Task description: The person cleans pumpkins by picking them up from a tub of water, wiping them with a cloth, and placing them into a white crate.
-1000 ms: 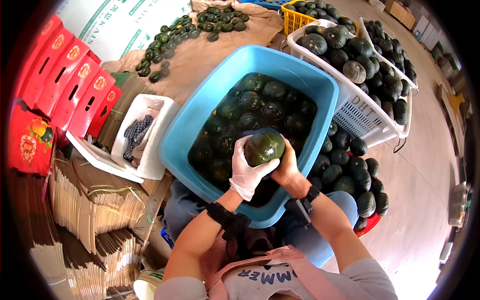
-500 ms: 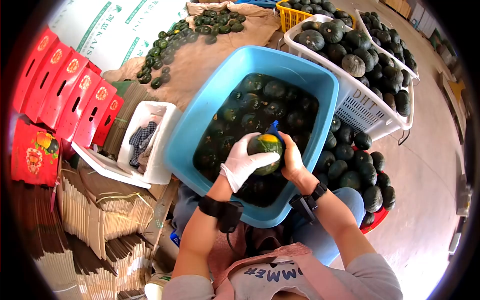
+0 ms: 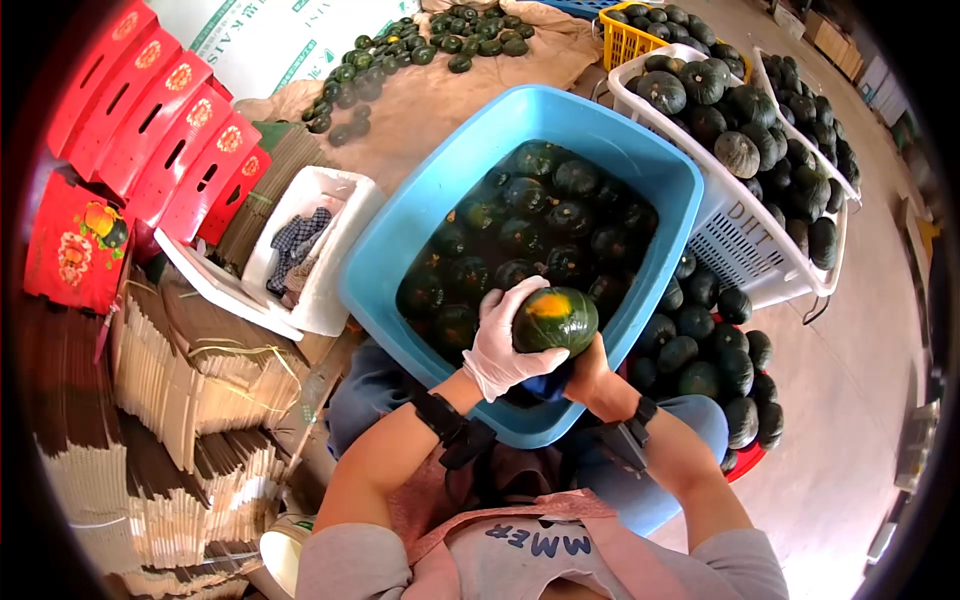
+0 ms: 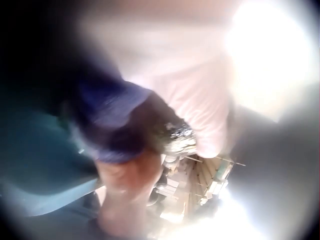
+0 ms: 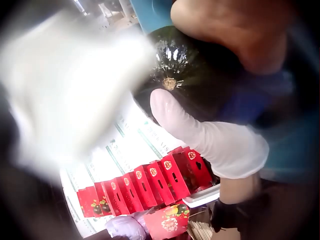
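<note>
Over the near part of a blue tub (image 3: pixel 385 240), a wet dark green squash (image 3: pixel 562 322) with a yellow-orange patch is held up. My left hand (image 3: pixel 505 340), in a white glove, grips its left side, with the thumb across the front. Bare, my right hand (image 3: pixel 592 375) holds a dark blue cloth (image 3: pixel 545 386) against the squash's lower right side; its fingers are partly hidden behind the squash. The right wrist view shows the squash (image 5: pixel 172 62) close up, with the gloved thumb on it. Several squashes (image 3: pixel 520 236) lie in dark water in the tub.
White crates (image 3: pixel 735 245) and a yellow crate (image 3: pixel 625 42) of squashes stand at the right, above a squash pile (image 3: pixel 700 350). At the left are a foam box (image 3: pixel 345 215), red cartons (image 3: pixel 160 150) and stacked cardboard (image 3: pixel 150 380). More squashes (image 3: pixel 450 45) lie on brown sheeting.
The squash has turned in my hands, its yellow-orange patch now facing up. Both hands have moved slightly nearer the body, and the blue cloth has gone from above the squash to beneath it.
</note>
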Tool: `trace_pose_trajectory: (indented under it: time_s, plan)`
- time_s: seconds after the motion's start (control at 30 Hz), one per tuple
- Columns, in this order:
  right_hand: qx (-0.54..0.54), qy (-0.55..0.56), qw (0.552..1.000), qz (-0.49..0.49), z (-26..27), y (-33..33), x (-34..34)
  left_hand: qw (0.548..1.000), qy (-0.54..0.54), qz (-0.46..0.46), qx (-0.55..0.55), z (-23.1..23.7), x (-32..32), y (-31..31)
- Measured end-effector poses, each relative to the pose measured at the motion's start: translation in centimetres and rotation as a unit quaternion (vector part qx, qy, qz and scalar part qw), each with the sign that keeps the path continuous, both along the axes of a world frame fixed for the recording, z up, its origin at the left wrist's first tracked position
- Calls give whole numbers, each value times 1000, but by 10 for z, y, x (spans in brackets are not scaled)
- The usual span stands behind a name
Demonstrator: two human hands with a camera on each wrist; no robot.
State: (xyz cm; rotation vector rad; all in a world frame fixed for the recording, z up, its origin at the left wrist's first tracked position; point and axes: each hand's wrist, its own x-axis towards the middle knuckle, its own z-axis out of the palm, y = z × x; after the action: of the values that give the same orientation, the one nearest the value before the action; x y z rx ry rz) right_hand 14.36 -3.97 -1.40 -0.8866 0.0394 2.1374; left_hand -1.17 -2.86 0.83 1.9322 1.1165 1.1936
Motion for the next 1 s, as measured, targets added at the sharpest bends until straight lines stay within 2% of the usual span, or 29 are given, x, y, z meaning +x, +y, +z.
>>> trace_pose_trajectory:
  time_s: [0.03, 0.07, 0.13, 0.17, 0.2, 0.23, 0.27, 0.3, 0.33, 0.37, 0.4, 0.43, 0.47, 0.5, 0.53, 0.57, 0.6, 0.63, 0.67, 0.7, 0.73, 0.77, 0.8, 0.83, 0.87, 0.9, 0.93, 0.97, 1.0]
  plan:
    - [10, -12, 999, 28, -3, -1, 0, 997, -62, -33, -18, 2, 1, -1]
    - [21, -25, 998, 57, -4, -1, -2, 998, -55, -35, -19, 5, -4, 0]
    - [3, 31, 999, 42, 0, 0, -8, 998, 52, 22, 20, 15, -15, 12]
    - [10, 44, 995, 93, 13, 0, -6, 990, 11, 70, -121, 25, -19, 23]
    - [41, 79, 994, 65, 8, 0, -8, 912, -149, 152, -350, 35, -24, 37]
    - [73, -13, 996, 55, 12, 1, -9, 848, -256, 143, -441, 27, -49, 74]
    - [105, -104, 988, 45, 16, 4, -11, 889, -363, 59, -273, 34, -57, 89]
    - [111, -141, 984, 9, 11, 12, -11, 720, -623, 43, -302, 34, -65, 126]
    - [114, -177, 977, -29, 4, 20, -8, 635, -707, -36, -309, 30, -87, 153]
    - [95, -126, 985, -71, 4, 32, 0, 701, -646, 46, -298, 18, -83, 168]
    - [85, -137, 980, -121, -2, 47, 6, 757, -579, 123, -278, 4, -75, 183]
    - [96, -179, 964, -170, -5, 64, 11, 841, -383, 144, -354, -5, -70, 199]
    - [109, -220, 945, -218, -6, 81, 13, 913, -191, 89, -349, -20, -63, 202]
    - [115, -224, 942, -222, -9, 97, 10, 937, -37, 77, -339, -36, -53, 212]
    - [136, -387, 896, -169, -10, 112, 5, 941, -20, 90, -327, -34, -34, 202]
    - [151, -538, 822, -112, -15, 127, 1, 931, 115, 111, -328, -86, -31, 230]
    - [147, -553, 819, -49, -58, 147, 2, 904, 168, 111, -376, -91, -20, 234]
    - [81, -534, 842, -2, -83, 161, -1, 887, 194, 77, -411, -109, -12, 240]
    - [50, -501, 864, 27, -71, 161, -7, 850, 216, 165, -451, -99, 10, 230]
    - [-27, -463, 885, 48, -40, 157, -16, 842, 228, 216, -438, -125, 22, 229]
    - [9, -483, 870, 103, -91, 166, -8, 803, 243, 248, -484, -119, 31, 229]
    - [-55, -393, 918, 15, -72, 163, -14, 810, 241, 241, -477, -137, 30, 234]
    - [-80, -393, 916, 10, -86, 167, -18, 835, 187, 231, -462, -149, 24, 232]
    - [-73, -364, 927, 46, -87, 170, -19, 885, 278, 33, -371, -177, 3, 241]
    - [-66, -333, 937, 82, -88, 171, -19, 883, 356, -165, -257, -200, -11, 250]
    - [-64, -335, 936, 85, -92, 169, -21, 859, 24, -115, -498, -205, -4, 250]
    - [57, -372, 921, 102, -89, 166, -28, 689, -311, -46, -653, -198, 1, 248]
    - [176, -399, 893, 114, -86, 163, -38, 663, -369, -90, -645, -190, -1, 247]
    - [226, -479, 847, 53, -85, 159, -50, 669, -399, -114, -617, -184, -2, 239]
